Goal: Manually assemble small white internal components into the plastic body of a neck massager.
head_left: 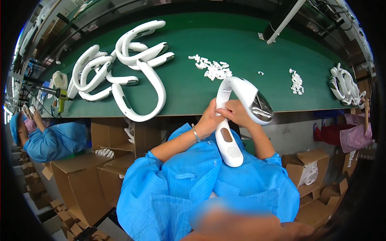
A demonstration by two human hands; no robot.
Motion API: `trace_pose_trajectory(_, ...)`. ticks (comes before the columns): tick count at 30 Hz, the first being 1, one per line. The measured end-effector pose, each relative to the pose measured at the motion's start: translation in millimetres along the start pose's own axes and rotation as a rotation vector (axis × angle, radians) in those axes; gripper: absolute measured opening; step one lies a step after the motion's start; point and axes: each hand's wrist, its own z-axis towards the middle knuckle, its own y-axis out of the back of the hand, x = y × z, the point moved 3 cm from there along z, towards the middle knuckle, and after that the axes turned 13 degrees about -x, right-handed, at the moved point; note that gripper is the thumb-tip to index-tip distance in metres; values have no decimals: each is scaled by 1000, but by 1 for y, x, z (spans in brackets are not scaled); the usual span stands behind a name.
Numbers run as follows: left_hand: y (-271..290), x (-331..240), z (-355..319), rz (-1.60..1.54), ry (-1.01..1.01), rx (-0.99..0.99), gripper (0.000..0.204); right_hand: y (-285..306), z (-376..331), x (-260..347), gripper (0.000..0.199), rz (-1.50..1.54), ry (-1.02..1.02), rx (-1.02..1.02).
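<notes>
In front of my chest I hold a white U-shaped neckband device [243,90], its bend up toward the bench. One end, with an oval recess and a patch of tiny holes, hangs against my blue smock. The other end has a shiny silver pad and points right. My left hand [208,119], with a bracelet at the wrist, is closed round the device's left arm. My right hand [240,114] is closed on the same arm, its thumb pressing near the left fingers. Just beyond the device lies a pile of small white plastic parts [217,71].
More white neckbands [159,90] lie tangled on the green bench [181,96] at left, others [345,84] stacked far right. A second small-parts pile [296,82] lies right. A yellow-green gun-shaped tool [61,98] is at left. Cardboard boxes [80,180] flank me; co-workers sit at both sides.
</notes>
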Motion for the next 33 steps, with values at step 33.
trace_pose_trajectory(33, 10, -13, 8, -116, 313, -85, 32, 20, 19, 1, 29, 334, 74, 79)
